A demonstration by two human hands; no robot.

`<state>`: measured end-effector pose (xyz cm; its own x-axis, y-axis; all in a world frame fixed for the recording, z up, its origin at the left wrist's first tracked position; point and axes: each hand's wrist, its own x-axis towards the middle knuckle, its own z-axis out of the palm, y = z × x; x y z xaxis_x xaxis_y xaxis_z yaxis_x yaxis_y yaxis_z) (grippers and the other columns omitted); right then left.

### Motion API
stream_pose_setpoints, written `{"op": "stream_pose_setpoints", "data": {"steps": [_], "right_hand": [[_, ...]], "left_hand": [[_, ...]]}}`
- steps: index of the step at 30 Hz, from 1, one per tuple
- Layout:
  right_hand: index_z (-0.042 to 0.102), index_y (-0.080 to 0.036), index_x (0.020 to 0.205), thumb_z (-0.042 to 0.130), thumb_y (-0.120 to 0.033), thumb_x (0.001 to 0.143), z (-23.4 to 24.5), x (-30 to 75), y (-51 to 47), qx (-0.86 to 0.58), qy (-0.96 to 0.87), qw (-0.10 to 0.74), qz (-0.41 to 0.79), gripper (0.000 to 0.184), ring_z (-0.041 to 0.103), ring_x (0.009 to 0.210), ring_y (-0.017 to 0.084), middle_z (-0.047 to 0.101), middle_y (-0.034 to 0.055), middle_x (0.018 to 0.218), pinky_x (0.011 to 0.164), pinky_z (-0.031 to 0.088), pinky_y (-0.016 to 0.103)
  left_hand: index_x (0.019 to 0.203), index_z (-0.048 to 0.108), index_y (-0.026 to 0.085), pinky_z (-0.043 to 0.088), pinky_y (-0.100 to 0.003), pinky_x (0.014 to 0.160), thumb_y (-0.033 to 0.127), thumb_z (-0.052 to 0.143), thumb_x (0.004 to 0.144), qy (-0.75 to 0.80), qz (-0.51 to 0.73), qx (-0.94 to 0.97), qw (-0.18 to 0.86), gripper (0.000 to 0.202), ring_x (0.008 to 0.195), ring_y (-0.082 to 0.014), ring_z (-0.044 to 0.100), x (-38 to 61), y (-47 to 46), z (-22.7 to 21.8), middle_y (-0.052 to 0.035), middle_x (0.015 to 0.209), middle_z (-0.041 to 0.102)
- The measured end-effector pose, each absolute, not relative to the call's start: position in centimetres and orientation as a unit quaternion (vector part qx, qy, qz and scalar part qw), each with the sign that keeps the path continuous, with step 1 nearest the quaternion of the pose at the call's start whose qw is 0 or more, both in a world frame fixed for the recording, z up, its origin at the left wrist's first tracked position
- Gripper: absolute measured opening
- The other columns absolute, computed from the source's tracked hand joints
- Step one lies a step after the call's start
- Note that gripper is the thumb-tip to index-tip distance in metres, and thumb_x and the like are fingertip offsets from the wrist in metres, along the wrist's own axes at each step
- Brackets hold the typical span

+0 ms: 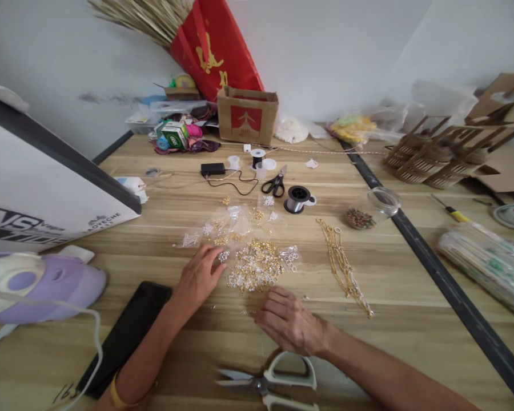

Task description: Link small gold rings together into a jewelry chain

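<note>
Short strand [248, 312] crosswise, toward right hand [292, 321]

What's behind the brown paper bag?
A big red bag, tilted. The brown paper bag covers its bottom, so that part, and anything else tucked there, can't be seen.

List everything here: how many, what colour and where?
Bead pile: one, gold and silver, centre
Chains: uncounted, gold, right of beads
Wire spool: one, black and silver, behind beads
Scissors: two, black behind beads, white-handled in front
Phone: one, black, left
Device: one, purple, left
Printed box: one, white, left
Jar: one, clear, right
Carrier bags: two, red and brown, back
Clutter: uncounted, mixed, back
Hands: two, bare, left beside beads, right in front
</note>
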<state>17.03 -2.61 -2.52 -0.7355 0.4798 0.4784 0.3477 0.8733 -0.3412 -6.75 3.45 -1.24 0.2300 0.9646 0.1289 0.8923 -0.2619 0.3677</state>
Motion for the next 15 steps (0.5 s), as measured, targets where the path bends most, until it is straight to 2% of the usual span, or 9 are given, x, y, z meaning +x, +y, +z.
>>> {"op": "stream_pose_setpoints", "data": {"steps": [4, 10, 15], "right_hand": [[0.057, -0.014, 0.089, 0.049, -0.014, 0.09, -2.46, 17.04, -2.6, -0.223, -0.924, 0.288, 0.117, 0.008, 0.054, 0.074, 0.015, 0.06, 0.0037, 0.073, 0.073, 0.046, 0.032], [0.057, -0.014, 0.087, 0.049, -0.014, 0.09, -2.41, 17.06, -2.57, -0.221, -0.925, 0.287, 0.111, 0.008, 0.053, 0.072, 0.015, 0.059, 0.0031, 0.072, 0.072, 0.046, 0.032], [0.057, -0.014, 0.086, 0.05, -0.013, 0.089, -2.1, 16.99, -2.54, -0.219, -0.924, 0.294, 0.108, 0.008, 0.052, 0.07, 0.015, 0.059, 0.0031, 0.071, 0.071, 0.046, 0.032]], "left_hand": [[0.106, 0.059, 0.018, 0.05, -0.032, 0.076, 0.022, 0.057, 0.082, 0.608, 0.161, 0.77, 0.106, 0.024, 0.076, -0.0166, 0.06, -6.91, 3.43, -1.39, -0.0052, 0.1, 0.058], [0.105, 0.06, 0.018, 0.05, -0.032, 0.074, 0.023, 0.059, 0.081, 0.638, 0.164, 0.742, 0.126, 0.025, 0.066, -0.0142, 0.059, -6.99, 3.3, -1.09, -0.0042, 0.097, 0.06], [0.102, 0.062, 0.019, 0.049, -0.031, 0.074, 0.025, 0.062, 0.078, 0.658, 0.169, 0.719, 0.143, 0.024, 0.073, -0.017, 0.061, -6.96, 3.33, -0.95, -0.0032, 0.094, 0.063]]}}
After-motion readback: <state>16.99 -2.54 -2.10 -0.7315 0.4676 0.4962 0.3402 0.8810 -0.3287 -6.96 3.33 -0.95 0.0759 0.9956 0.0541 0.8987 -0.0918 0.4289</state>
